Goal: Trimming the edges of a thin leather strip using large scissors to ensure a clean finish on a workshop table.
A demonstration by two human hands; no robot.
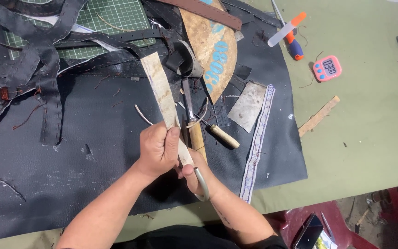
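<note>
On the black leather sheet (93, 152), a long pale leather strip (160, 87) is pinched by the left hand (158, 150) while grey-handled shears (198, 177) are gripped by the right hand (194, 174), so fingers may be nicked if the strip slips.

pale leather strip (160, 90), upright, scissors (201, 182) below

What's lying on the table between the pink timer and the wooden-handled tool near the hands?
In the head view, between the pink timer and the wooden-handled tool lie a grey leather scrap and a long pale patterned strip, both on the black leather sheet.
</note>
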